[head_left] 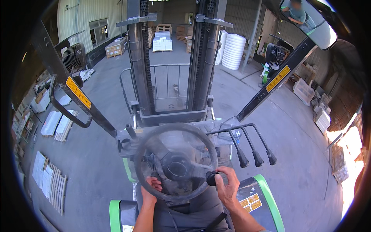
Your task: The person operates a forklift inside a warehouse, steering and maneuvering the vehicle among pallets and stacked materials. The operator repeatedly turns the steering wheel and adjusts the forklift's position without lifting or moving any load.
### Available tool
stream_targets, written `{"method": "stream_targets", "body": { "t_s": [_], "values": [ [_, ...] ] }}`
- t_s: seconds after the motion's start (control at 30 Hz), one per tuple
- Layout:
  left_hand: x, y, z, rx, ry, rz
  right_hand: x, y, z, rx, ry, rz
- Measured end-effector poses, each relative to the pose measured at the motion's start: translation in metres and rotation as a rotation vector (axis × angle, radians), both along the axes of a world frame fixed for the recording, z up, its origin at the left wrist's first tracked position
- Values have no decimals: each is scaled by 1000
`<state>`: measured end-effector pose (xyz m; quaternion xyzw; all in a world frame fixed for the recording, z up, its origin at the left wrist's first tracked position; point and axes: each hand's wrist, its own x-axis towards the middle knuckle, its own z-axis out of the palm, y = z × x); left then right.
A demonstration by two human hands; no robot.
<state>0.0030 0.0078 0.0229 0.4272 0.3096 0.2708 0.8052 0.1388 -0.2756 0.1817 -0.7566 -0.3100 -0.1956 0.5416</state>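
Note:
A dark, dusty steering wheel [175, 169] stands in front of me in a forklift cab. My right hand [228, 185] is closed round the black round spinner knob [211, 178] on the wheel's right side, thumb laid on it. My left hand [151, 188] is at the lower left of the rim, its fingers curled round it and showing inside the wheel. To the right of the wheel, three black-knobbed control levers [256, 157] stand untouched. A short dark lever [130, 131] rises at the left of the dash.
Ahead stand the mast [141, 69] and a load backrest [172, 83]. Pallets with white sheets [48, 178] lie at left. Stacked white boxes [162, 41] and white wrapped rolls [233, 51] stand farther off. A mirror [320, 29] hangs upper right. Boxes [340, 166] line the right side.

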Motion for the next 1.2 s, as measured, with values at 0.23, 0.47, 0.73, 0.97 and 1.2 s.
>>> {"method": "stream_targets", "body": {
  "t_s": [0.23, 0.47, 0.73, 0.97, 1.2],
  "values": [
    [12, 46, 77, 233, -108, 437, 40, -56, 7, 56, -216, -410],
    [33, 75, 94, 409, 56, 244, 61, -58, -6, -73, -220, -356],
    [44, 94, 76, 570, 146, 203, 103, -20, 4, 78, -74, -247],
    [43, 88, 83, 593, 154, 232, 122, 0, 27, 46, -161, -323],
    [45, 90, 77, 623, 176, 230, 130, 3, 32, 101, -132, -323]
  ]
}}
